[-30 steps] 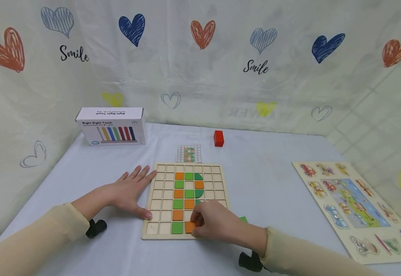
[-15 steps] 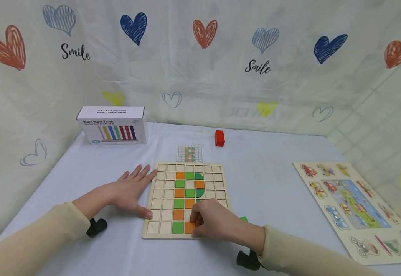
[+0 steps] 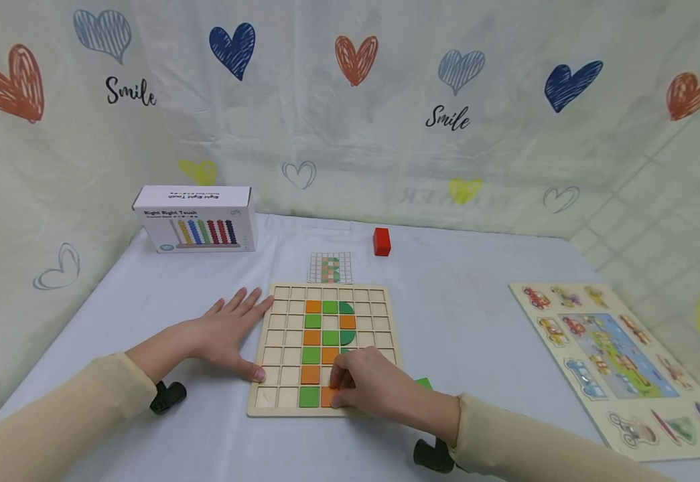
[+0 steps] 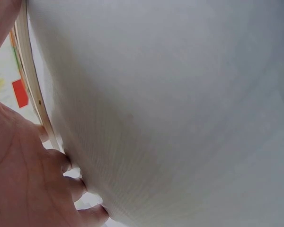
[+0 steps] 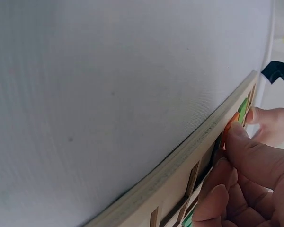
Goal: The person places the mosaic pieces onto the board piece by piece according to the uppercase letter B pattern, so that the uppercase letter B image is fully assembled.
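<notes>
In the head view, a wooden grid board [image 3: 289, 412] lies on the table with orange and green tiles in its cells. My right hand [image 3: 368, 381] pinches an orange square tile [image 3: 325, 396] at the bottom row, beside a green square tile [image 3: 309, 397]. The right wrist view shows the thumb on this orange tile [image 5: 230, 122], with the fingers curled behind it. My left hand [image 3: 220, 338] lies with spread fingers along the board's left edge, thumb and forefinger touching it. Some cells and tiles are hidden under the right hand.
A small pattern card [image 3: 330, 268] lies behind the board, with a red block [image 3: 382, 242] to its right. A white box [image 3: 195, 221] stands back left. A picture puzzle board [image 3: 627, 375] lies at right. A green piece [image 3: 425, 383] shows beyond the right wrist.
The orange tile has gone from slightly askew to lined up with the green tile beside it. My right hand has shifted slightly left; my left hand stays put.
</notes>
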Action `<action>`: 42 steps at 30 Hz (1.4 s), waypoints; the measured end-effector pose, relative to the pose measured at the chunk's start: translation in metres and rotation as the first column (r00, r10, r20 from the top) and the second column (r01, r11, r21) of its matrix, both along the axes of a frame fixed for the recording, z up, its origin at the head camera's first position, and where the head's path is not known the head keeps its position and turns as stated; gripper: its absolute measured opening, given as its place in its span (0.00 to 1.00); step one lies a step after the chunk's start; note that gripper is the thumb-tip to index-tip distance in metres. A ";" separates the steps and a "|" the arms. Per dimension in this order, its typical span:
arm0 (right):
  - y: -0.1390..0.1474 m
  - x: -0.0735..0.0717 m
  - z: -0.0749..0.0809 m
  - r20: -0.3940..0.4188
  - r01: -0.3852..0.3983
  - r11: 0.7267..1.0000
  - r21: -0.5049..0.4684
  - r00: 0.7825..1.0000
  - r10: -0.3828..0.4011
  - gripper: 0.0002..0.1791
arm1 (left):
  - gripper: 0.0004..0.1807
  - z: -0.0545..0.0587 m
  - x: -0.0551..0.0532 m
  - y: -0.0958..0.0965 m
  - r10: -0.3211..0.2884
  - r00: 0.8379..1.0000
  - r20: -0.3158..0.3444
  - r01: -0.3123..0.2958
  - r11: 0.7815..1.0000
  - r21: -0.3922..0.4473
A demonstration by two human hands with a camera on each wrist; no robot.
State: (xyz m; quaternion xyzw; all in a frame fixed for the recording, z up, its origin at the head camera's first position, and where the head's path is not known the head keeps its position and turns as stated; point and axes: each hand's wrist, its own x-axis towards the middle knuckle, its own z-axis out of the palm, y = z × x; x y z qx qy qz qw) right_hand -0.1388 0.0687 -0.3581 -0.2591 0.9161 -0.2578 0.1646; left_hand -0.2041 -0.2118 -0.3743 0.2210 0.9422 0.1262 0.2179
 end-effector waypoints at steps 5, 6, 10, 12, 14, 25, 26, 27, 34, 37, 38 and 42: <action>0.002 0.001 0.000 0.019 -0.004 0.999 -0.032 1.000 0.004 0.06 | 0.74 -0.002 0.000 -0.001 0.000 1.000 0.000 0.000 1.000 0.002; 0.003 0.001 0.001 0.025 -0.007 0.999 -0.037 1.000 0.008 0.06 | 0.74 -0.002 0.000 -0.001 0.000 1.000 0.000 0.000 1.000 0.003; 0.008 -0.002 0.002 0.031 -0.049 0.998 -0.045 0.998 0.051 0.04 | 0.73 -0.001 0.001 -0.002 -0.001 1.000 0.000 0.001 1.000 0.006; 0.012 -0.004 0.002 0.046 -0.065 0.996 -0.063 0.997 0.068 0.03 | 0.73 -0.001 0.001 -0.002 -0.001 1.000 -0.001 0.001 1.000 0.007; 0.018 -0.006 0.003 0.056 -0.062 0.995 -0.079 0.996 0.066 0.04 | 0.73 -0.001 0.001 -0.002 0.000 1.000 0.000 0.000 1.000 0.005; 0.091 -0.019 0.010 -0.033 0.101 0.993 -0.058 0.994 -0.103 0.06 | 0.74 0.000 -0.002 -0.001 0.000 1.000 0.009 0.000 1.000 -0.005; 0.098 -0.019 0.009 -0.034 0.111 0.992 -0.056 0.993 -0.113 0.06 | 0.74 0.000 -0.002 -0.001 0.001 1.000 0.009 -0.001 1.000 -0.007; 0.104 -0.019 0.009 -0.033 0.123 0.991 -0.051 0.992 -0.125 0.06 | 0.74 0.000 -0.002 -0.001 0.001 1.000 0.010 -0.001 1.000 -0.008; 0.131 -0.019 -0.001 0.009 0.125 0.992 -0.019 0.992 -0.125 0.06 | 0.74 0.001 -0.001 -0.001 0.001 1.000 0.009 -0.001 1.000 -0.011; 0.136 -0.019 -0.005 0.042 0.111 0.994 -0.023 0.993 -0.110 0.05 | 0.73 0.001 -0.001 0.000 0.003 1.000 0.010 -0.003 1.000 -0.009; 0.137 -0.019 -0.006 0.056 0.108 0.994 -0.026 0.993 -0.106 0.06 | 0.73 0.001 -0.001 0.000 0.003 1.000 0.010 -0.003 1.000 -0.008; 0.140 -0.019 -0.008 0.103 0.092 0.995 -0.029 0.991 -0.088 0.13 | 0.73 0.000 -0.001 0.000 0.002 1.000 0.008 -0.002 1.000 -0.004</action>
